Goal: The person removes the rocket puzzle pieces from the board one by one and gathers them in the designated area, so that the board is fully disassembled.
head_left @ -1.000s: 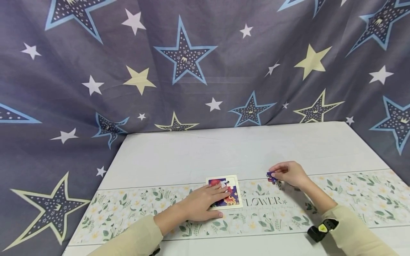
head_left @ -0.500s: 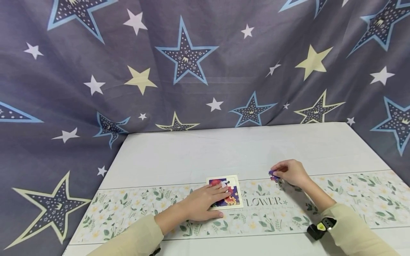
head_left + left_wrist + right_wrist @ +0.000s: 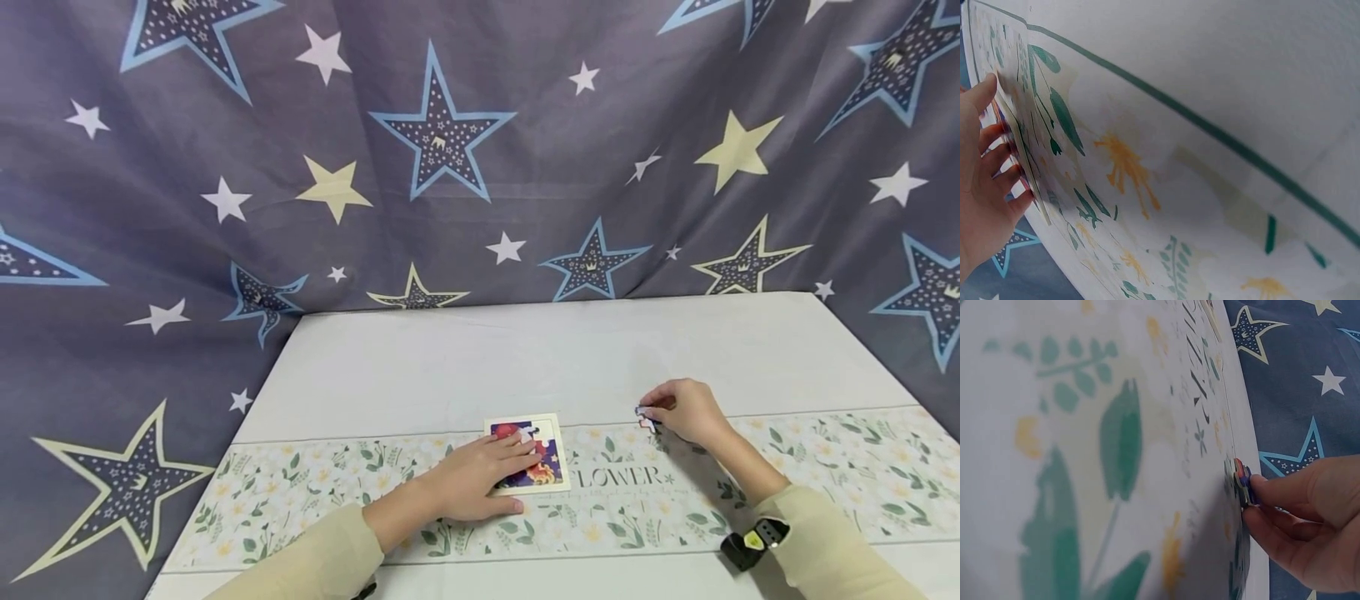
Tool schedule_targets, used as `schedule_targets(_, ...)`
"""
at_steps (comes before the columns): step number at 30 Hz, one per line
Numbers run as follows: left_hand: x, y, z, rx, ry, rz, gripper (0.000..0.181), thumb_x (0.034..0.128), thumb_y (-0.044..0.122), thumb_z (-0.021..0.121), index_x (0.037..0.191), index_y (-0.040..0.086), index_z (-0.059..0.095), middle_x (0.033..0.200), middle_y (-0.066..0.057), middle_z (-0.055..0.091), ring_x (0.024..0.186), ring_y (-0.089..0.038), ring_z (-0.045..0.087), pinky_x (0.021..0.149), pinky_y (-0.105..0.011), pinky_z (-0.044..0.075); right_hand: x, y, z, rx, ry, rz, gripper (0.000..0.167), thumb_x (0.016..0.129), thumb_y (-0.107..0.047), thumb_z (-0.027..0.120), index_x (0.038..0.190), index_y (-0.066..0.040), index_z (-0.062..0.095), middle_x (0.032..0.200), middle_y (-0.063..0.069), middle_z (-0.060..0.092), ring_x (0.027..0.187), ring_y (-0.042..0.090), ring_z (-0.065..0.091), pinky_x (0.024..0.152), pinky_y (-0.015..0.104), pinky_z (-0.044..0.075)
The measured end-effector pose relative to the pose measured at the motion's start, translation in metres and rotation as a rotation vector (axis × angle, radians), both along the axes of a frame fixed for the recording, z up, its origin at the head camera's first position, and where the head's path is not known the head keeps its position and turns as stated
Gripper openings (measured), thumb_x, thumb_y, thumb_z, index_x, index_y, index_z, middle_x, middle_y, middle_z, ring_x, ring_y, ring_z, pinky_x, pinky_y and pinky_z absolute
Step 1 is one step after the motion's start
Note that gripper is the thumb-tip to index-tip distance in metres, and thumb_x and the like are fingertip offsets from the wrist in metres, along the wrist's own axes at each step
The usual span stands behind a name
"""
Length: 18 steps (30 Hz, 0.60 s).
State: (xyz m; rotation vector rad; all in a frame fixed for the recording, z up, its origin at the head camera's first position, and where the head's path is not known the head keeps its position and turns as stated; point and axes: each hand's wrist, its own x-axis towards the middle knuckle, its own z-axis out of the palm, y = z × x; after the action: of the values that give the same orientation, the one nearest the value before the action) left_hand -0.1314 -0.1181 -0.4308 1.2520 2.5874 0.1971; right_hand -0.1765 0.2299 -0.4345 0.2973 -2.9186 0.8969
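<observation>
In the head view a small jigsaw puzzle (image 3: 551, 461) with a cream frame and a purple, red and orange picture lies mid-table. My left hand (image 3: 474, 477) rests flat on its left part, fingers spread and covering some of it. Part of the picture's upper right shows a pale, unfilled area. To the right, my right hand (image 3: 687, 411) pinches jigsaw pieces (image 3: 645, 416) between thumb and fingers, just over the cloth. The right wrist view shows these pieces (image 3: 1245, 482) edge-on, seemingly stacked; their number is unclear. In the left wrist view my left hand (image 3: 985, 162) touches the puzzle frame.
A white tablecloth (image 3: 465, 358) with a floral band and printed lettering (image 3: 622, 476) covers the table. Behind and at the sides hangs a dark star-patterned curtain (image 3: 525, 192). A black device (image 3: 752, 542) is strapped to the right wrist.
The visible face of the pieces in my right hand has gone from purple to mostly pale with a little red. That hand has shifted slightly right; the left hand stays on the puzzle.
</observation>
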Motion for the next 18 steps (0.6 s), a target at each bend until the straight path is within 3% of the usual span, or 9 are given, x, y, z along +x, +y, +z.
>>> schedule_targets(7, 0.0, 0.001, -0.001, 0.012, -0.006, 0.001, 0.066, 0.0954, 0.055, 0.047, 0.152, 0.027, 0.028, 0.159, 0.007, 0.027, 0.149, -0.019, 0.025, 0.121, -0.045, 0.026, 0.0, -0.001, 0.002, 0.036, -0.003, -0.004, 0.009, 0.078, -0.004, 0.074, 0.087, -0.004, 0.076, 0.084, 0.012, 0.074, 0.073, 0.021, 0.068, 0.069, 0.038, 0.055)
schedule_targets(18, 0.0, -0.001, -0.001, 0.004, 0.004, -0.006, 0.066, 0.0957, 0.055, 0.046, 0.152, 0.027, 0.028, 0.16, 0.007, 0.027, 0.149, -0.019, 0.024, 0.121, -0.044, 0.027, -0.009, -0.04, 0.009, 0.006, -0.06, 0.013, 0.016, 0.079, -0.005, 0.075, 0.095, -0.002, 0.074, 0.088, 0.012, 0.073, 0.078, 0.021, 0.065, 0.074, 0.039, 0.056)
